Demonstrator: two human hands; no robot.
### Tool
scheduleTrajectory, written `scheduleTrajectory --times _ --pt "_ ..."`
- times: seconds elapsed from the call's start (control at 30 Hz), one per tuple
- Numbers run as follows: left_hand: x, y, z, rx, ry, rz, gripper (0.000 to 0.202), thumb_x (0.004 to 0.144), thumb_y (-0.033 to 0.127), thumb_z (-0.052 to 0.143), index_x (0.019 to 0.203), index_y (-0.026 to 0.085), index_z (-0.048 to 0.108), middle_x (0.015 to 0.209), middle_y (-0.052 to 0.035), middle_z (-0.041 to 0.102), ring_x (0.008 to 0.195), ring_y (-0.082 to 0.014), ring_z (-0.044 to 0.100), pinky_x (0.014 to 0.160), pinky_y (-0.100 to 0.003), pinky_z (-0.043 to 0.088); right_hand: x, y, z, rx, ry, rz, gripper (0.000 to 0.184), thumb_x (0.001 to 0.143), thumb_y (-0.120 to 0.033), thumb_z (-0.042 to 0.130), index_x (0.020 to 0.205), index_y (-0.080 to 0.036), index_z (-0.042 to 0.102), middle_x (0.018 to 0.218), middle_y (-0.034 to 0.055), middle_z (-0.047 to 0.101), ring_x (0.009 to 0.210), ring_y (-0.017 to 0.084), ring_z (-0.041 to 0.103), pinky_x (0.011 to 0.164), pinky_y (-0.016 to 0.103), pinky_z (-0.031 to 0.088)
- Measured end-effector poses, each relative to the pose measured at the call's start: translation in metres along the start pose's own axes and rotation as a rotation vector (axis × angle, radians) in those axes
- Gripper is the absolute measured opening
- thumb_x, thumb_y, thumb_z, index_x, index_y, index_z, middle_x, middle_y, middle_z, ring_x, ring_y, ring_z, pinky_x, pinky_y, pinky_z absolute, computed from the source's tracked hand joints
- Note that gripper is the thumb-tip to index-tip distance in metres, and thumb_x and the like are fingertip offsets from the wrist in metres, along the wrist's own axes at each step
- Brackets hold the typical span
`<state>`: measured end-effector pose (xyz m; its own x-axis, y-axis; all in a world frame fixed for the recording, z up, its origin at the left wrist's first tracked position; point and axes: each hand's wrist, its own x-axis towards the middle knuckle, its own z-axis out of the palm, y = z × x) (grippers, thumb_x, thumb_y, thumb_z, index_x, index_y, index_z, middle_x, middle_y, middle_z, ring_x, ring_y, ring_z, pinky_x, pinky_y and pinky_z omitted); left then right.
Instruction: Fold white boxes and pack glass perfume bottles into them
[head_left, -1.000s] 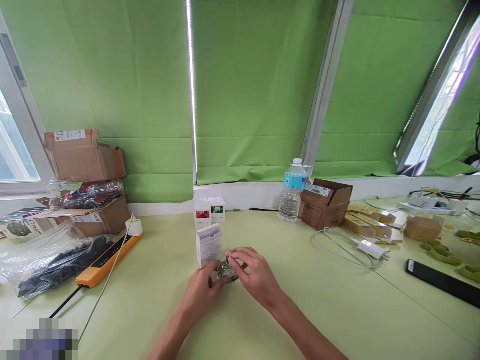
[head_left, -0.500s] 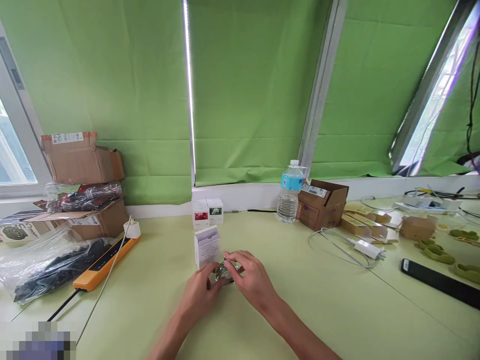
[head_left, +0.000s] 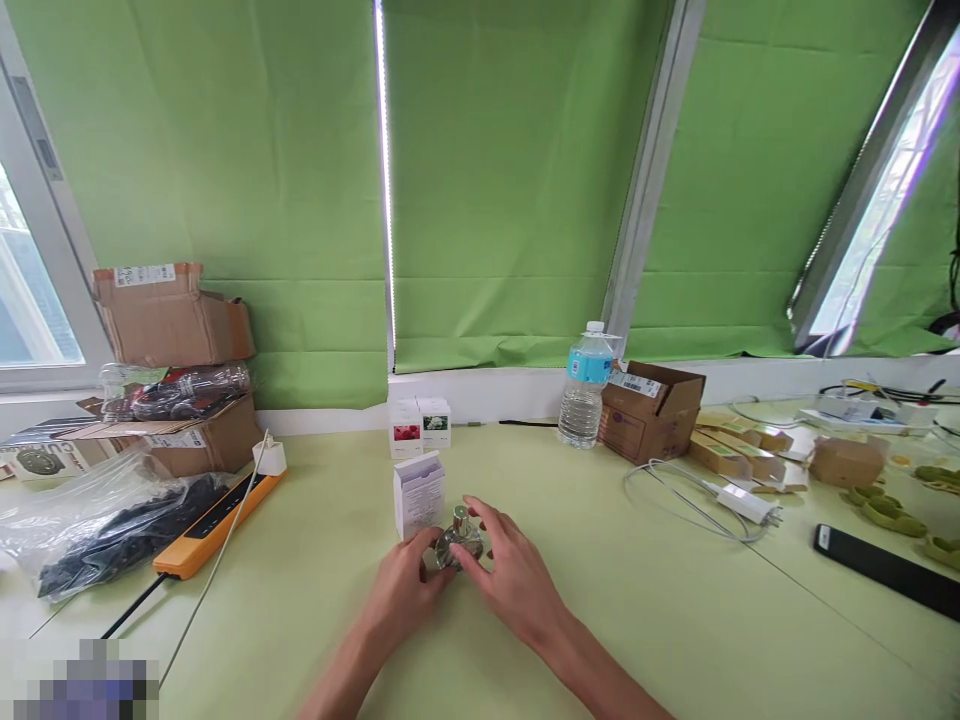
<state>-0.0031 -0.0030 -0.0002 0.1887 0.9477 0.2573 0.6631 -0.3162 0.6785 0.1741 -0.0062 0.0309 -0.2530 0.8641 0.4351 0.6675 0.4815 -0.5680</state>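
Observation:
A small rounded glass bottle with a shiny silver cap point(head_left: 460, 519) stands on the table between my hands, cap up. My left hand point(head_left: 409, 585) grips its left side, fingertips behind and thumb low at the front. My right hand point(head_left: 517, 580) is round the right side, its thumb against the front of the glass and its index finger raised beside the cap. Part of the bottle is hidden by the fingers. Just behind my left hand stands an upright white carton point(head_left: 420, 495) with its top open.
White boxes with flower pictures point(head_left: 420, 428) stand at the back. Right of them are a water bottle point(head_left: 585, 390), a cardboard box point(head_left: 651, 412), a white charger point(head_left: 744, 503) and a black phone-like slab point(head_left: 885, 570). An orange power strip point(head_left: 217, 525) and stacked parcels point(head_left: 176, 330) are left.
My right hand's fingers have come off the top of the cap and lowered to the bottle's side, so the silver cap now shows. My left hand has kept its hold. The view has shifted slightly.

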Motion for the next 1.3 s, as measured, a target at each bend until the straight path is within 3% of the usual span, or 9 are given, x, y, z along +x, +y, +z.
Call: scheduleTrajectory --times 0.27,0.37,0.47,0.57,0.7,0.87,0.97,1.1,1.3 --pt "-0.009 0.014 -0.031 0.145 0.025 0.121 0.043 0.078 0.051 0.062 0.115 0.030 0.058 0.110 -0.0007 0.066 0.064 -0.0138 0.056 0.061 -0.025 0.042 0.000 0.001 0.007 -0.031 -0.097 0.100 0.051 0.085 -0.046 0.053 0.128 -0.020 0.048 0.122 0.0097 0.060 0.112 0.028 0.055 0.092 0.039 0.044" --pt "-0.010 0.017 -0.039 0.171 0.170 0.107 0.035 0.085 0.053 0.051 0.110 0.029 0.058 0.104 -0.0004 0.066 0.065 -0.0139 0.056 0.062 -0.026 0.043 -0.002 0.001 0.010 -0.045 -0.106 0.083 0.051 0.085 -0.047 0.053 0.129 -0.021 0.047 0.122 0.0081 0.060 0.112 0.027 0.055 0.091 0.037 0.044" --pt "-0.006 0.012 -0.038 0.194 0.404 -0.011 0.031 0.090 0.049 0.042 0.106 0.026 0.055 0.101 -0.0021 0.063 0.069 -0.0158 0.058 0.063 -0.029 0.044 -0.003 0.000 0.012 -0.055 -0.104 0.094 0.053 0.082 -0.045 0.057 0.128 -0.021 0.048 0.123 0.0071 0.059 0.114 0.026 0.053 0.090 0.035 0.044" --pt "0.001 -0.002 -0.030 0.137 0.519 -0.131 0.041 0.086 0.051 0.047 0.117 0.024 0.048 0.112 -0.0073 0.060 0.084 -0.0214 0.061 0.066 -0.032 0.047 -0.002 -0.001 0.014 -0.048 -0.099 0.106 0.054 0.081 -0.044 0.058 0.128 -0.021 0.047 0.125 0.0069 0.058 0.115 0.026 0.052 0.091 0.035 0.043" --pt "0.013 -0.024 -0.014 -0.078 0.452 -0.151 0.059 0.081 0.051 0.055 0.130 0.023 0.040 0.127 -0.0113 0.054 0.102 -0.0261 0.060 0.078 -0.038 0.050 -0.001 0.000 0.019 -0.044 -0.080 0.138 0.058 0.078 -0.044 0.059 0.130 -0.023 0.044 0.123 0.0064 0.059 0.112 0.026 0.055 0.089 0.036 0.044" --pt "0.020 -0.033 -0.005 -0.284 0.310 -0.121 0.043 0.085 0.046 0.052 0.120 0.021 0.049 0.109 -0.0090 0.066 0.089 -0.0226 0.065 0.079 -0.037 0.050 -0.001 0.003 0.027 -0.072 -0.048 0.130 0.054 0.074 -0.037 0.063 0.124 -0.023 0.046 0.117 0.0077 0.061 0.105 0.027 0.059 0.084 0.036 0.045" --pt "0.020 -0.032 -0.006 -0.241 0.324 -0.118 0.035 0.084 0.045 0.052 0.109 0.021 0.054 0.101 -0.0073 0.068 0.089 -0.0231 0.064 0.078 -0.037 0.049 0.000 0.003 0.030 -0.072 -0.014 0.118 0.048 0.072 -0.034 0.061 0.118 -0.022 0.050 0.113 0.0090 0.062 0.104 0.028 0.059 0.083 0.036 0.046" --pt "0.016 -0.031 -0.008 -0.101 0.344 -0.082 0.031 0.084 0.043 0.053 0.106 0.022 0.056 0.100 -0.0063 0.067 0.092 -0.0233 0.062 0.081 -0.038 0.047 0.001 0.003 0.027 -0.003 0.016 0.108 0.044 0.068 -0.029 0.063 0.110 -0.021 0.052 0.105 0.0083 0.063 0.098 0.027 0.060 0.082 0.036 0.047" --pt "0.008 -0.024 -0.012 0.076 0.345 -0.085 0.032 0.087 0.042 0.049 0.115 0.026 0.053 0.111 -0.0055 0.064 0.102 -0.0241 0.060 0.084 -0.038 0.047 0.002 -0.008 -0.002 0.313 0.076 0.109 0.040 0.068 -0.029 0.067 0.104 -0.023 0.050 0.097 0.0016 0.064 0.086 0.020 0.061 0.080 0.034 0.050"
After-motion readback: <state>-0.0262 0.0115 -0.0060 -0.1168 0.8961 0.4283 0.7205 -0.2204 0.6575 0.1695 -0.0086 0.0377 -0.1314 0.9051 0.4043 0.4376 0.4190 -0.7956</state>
